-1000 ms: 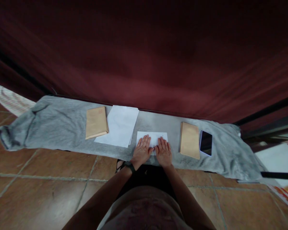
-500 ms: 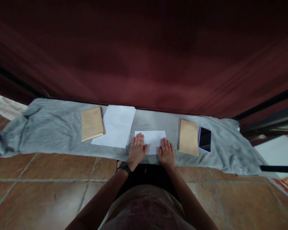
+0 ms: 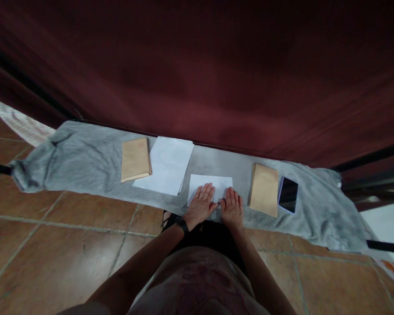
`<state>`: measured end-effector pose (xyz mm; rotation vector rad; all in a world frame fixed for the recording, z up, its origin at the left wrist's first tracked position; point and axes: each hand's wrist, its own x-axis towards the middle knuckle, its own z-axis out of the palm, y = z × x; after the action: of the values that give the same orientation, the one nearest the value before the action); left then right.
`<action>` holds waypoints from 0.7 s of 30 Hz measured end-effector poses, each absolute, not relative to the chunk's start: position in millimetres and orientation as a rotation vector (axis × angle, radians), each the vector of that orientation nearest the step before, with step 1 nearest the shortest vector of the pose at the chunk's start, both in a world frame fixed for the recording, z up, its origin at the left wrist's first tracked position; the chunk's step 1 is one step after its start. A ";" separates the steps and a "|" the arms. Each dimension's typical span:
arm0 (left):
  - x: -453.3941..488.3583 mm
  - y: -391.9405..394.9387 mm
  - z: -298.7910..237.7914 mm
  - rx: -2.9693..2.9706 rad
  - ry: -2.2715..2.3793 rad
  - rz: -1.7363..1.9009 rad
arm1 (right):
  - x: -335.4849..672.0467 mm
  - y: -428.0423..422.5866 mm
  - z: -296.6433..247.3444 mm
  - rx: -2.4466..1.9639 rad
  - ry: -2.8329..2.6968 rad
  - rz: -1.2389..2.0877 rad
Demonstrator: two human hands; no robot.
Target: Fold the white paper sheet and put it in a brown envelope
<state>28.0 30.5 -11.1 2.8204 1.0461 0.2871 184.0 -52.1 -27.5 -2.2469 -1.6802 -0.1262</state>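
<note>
The white paper (image 3: 216, 183) is pressed flat under left hand (image 3: 201, 204) and right hand (image 3: 232, 206), both grips open; it is judged light, limp, best pinched edgewise.

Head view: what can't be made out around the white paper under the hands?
All in the head view:
white paper: its near edge is covered by the left hand and right hand; any crease there is hidden.
right brown stack: too small to count its pieces.
phone: screen dark, nothing readable.
Whatever lies under the grey cloth is covered by it.
</note>
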 end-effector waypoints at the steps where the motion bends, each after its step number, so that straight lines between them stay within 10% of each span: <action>1: 28.1 30.8 -10.6 2.821 1.044 0.289 | 182.5 -49.1 -26.5 -2.255 -1.659 -0.122; 21: 26.1 34.7 -4.5 2.837 0.978 0.266 | 166.2 -6.7 -10.6 -2.078 -1.933 0.057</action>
<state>26.1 34.7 -4.5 2.8371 0.9781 0.2659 166.2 -6.7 -10.6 -2.0777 -1.9333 0.0570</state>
